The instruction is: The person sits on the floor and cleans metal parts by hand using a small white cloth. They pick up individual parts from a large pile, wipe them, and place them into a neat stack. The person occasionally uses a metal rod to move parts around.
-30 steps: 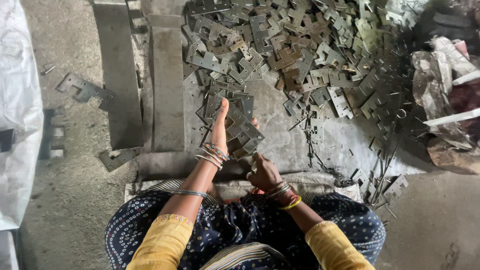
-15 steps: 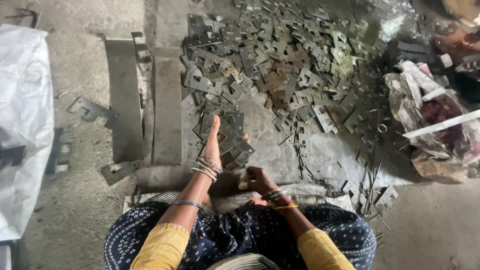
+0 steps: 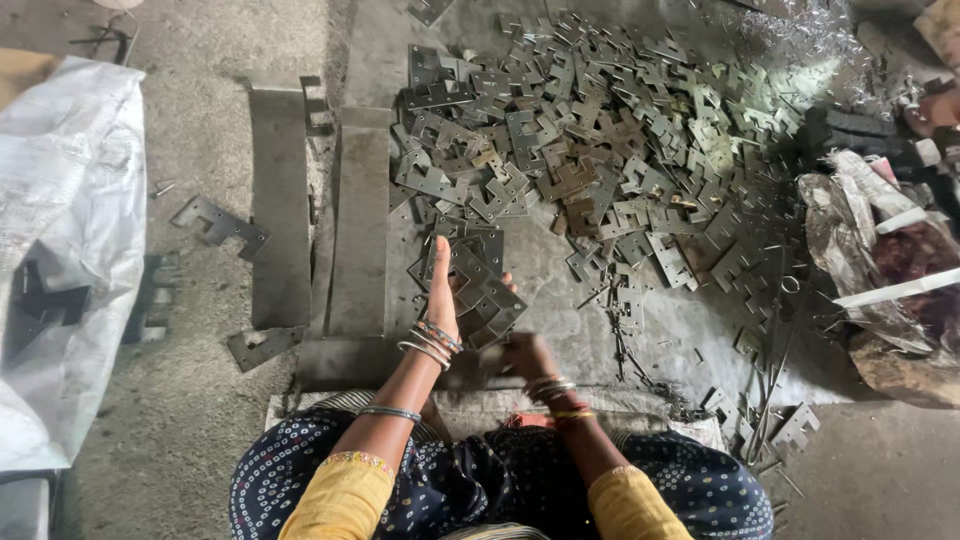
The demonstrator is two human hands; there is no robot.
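Stamped metal plates (image 3: pixel 480 285) sit in a small stack at the centre of the frame, on the floor (image 3: pixel 200 420) just below the big loose heap (image 3: pixel 620 150). They look stiff, thin and sharp at the notched edges, heavy when stacked, so I judge the flat faces or outer edges the safest hold. My left hand (image 3: pixel 442 290) presses edge-on against the stack's left side, fingers straight, not closed around anything. My right hand (image 3: pixel 525 355) hovers blurred just below the stack; I cannot tell whether it grips a plate.
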